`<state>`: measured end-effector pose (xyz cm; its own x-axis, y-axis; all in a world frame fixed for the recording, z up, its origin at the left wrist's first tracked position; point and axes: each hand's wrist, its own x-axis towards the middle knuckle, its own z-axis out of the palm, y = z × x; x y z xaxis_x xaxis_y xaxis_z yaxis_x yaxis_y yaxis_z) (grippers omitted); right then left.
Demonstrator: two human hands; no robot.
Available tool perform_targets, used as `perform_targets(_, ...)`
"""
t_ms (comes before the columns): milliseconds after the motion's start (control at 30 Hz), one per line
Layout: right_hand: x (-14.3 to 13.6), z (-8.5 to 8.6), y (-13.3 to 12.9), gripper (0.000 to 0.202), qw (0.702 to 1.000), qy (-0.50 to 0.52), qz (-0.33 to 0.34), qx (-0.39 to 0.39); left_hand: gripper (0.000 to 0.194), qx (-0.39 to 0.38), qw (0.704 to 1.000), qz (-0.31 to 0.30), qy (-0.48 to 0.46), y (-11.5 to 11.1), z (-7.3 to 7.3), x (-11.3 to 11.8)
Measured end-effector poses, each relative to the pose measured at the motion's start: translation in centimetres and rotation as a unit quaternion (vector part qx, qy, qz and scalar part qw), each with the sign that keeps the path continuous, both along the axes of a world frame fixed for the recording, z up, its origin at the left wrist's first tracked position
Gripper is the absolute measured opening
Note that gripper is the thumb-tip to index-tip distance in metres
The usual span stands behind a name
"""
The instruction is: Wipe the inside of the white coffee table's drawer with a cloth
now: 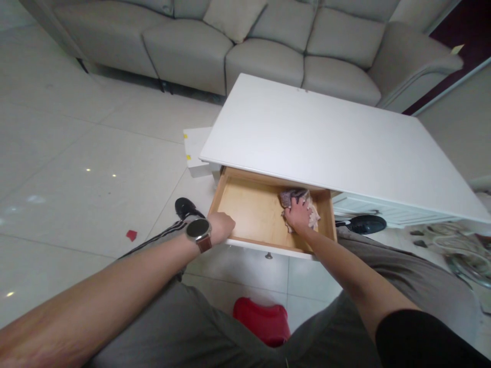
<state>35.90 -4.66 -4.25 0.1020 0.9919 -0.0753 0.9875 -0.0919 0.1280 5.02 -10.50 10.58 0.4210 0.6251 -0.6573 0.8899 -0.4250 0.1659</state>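
— What's in the drawer (249, 209)?

— Only a cloth (301, 207), pinkish and grey, crumpled. It lies on the wooden bottom at the drawer's right end, close to the back wall and partly under the edge of the white tabletop (326, 143). The rest of the drawer bottom shows bare wood.

— And the hands?

— The right hand (297, 214) is inside the drawer, pressed down on the cloth with its fingers closed over it. The left hand (222, 227) sits on the drawer's front left corner, fingers curled over the front edge. A watch (198, 230) with a brown strap is on that wrist.

— Which way does the drawer run?

— Its long axis runs left to right, along the near edge of the tabletop. It is pulled out toward the person, open side up. The cloth is too bunched to have a clear direction.

— Any writing to read?

— None that I can make out. The watch face is too small to read.

— What else is around the drawer?

— A red stool (263, 322) shows below its front, between the person's knees. A grey sofa (238, 46) stands beyond the far side of the tabletop. A black shoe (187, 208) sits on the floor just left of the drawer, another (364, 224) just right of it.
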Motion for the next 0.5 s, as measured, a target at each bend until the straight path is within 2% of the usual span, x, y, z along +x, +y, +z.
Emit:
perform_targets(100, 0.2, 0.0, 0.0, 0.048, 1.0, -0.002, 0.009, -0.003, 0.027, -0.024, 0.997, -0.034, 0.058, 0.1, 0.4, 0.2)
perform_targets(233, 0.2, 0.0, 0.0, 0.047, 1.0, -0.005, 0.007, -0.011, 0.032, -0.053, 0.995, -0.04, 0.068, 0.5, 1.3, 0.4)
perform_targets(367, 0.1, -0.1, 0.0, 0.046, 1.0, -0.011, 0.014, -0.012, 0.028, -0.024, 0.998, -0.013, 0.056, 0.0, 1.9, 0.4)
perform_targets(500, -0.5, 0.0, 0.3, 0.047, 1.0, -0.001, 0.023, -0.006, 0.029, 0.0, 0.998, -0.027, 0.065, -0.7, 2.0, 0.3)
